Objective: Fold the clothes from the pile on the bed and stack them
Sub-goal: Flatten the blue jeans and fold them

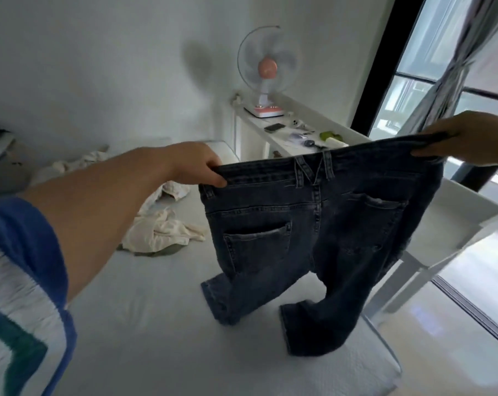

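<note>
The person holds the jeans (pixel 313 224) stretched above the bed (pixel 156 324), back pockets facing the camera, likely to square them for folding. The left hand (pixel 196 164) and right hand (pixel 468 138) each pinch a waistband corner; the leg hems rest on the bed. Beyond the jeans lies the cream pile (pixel 162 232).

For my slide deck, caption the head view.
Both hands hold jeans up by the waistband over the bed.

Home bedrm: bed (pixel 162 324), fan (pixel 266 71).
</note>
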A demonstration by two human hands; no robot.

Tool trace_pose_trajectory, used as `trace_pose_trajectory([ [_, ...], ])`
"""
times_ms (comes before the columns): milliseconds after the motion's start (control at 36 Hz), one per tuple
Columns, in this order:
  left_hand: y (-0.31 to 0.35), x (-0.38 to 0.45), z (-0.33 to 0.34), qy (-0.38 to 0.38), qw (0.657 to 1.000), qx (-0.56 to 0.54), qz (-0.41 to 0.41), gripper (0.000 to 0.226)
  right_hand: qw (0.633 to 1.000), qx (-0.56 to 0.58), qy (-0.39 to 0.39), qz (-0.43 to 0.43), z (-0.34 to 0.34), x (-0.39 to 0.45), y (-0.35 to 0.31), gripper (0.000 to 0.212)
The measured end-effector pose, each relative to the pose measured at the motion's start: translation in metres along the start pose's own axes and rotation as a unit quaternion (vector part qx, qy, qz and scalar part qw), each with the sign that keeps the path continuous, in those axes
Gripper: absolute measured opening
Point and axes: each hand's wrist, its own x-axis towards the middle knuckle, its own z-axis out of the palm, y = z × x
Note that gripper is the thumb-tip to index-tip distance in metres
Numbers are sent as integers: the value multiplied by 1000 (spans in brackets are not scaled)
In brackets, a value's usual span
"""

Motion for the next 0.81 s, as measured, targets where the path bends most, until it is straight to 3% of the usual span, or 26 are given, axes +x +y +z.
trace_pose_trajectory([
  [56,-12,4,12,20,999,42,-12,27,998,-43,12,43,15,-19,-12,24],
  [139,-22,9,29,14,994,96,-52,31,992,-84,-94,29,34,-33,-18,35],
  [278,-21,21,63,10,984,155,-82,35,973,-152,-176,5,77,-35,-9,40],
  [333,-20,24,75,-12,992,113,-48,34,958,-211,-194,-5,91,-34,1,34],
  [389,-22,23,90,-22,1000,-3,-16,32,947,-243,-211,7,101,-35,13,27],
  [472,-21,19,111,-13,987,-159,-11,28,954,-206,-213,39,117,-41,35,19],
  [528,-18,24,124,-17,984,-178,-6,27,963,-183,-191,57,126,-47,46,18],
  [722,1,70,155,-162,986,37,-13,32,979,-134,-112,108,161,-68,76,4],
  [806,18,92,174,-203,973,99,-45,22,977,-125,-123,122,178,-77,88,16],
])
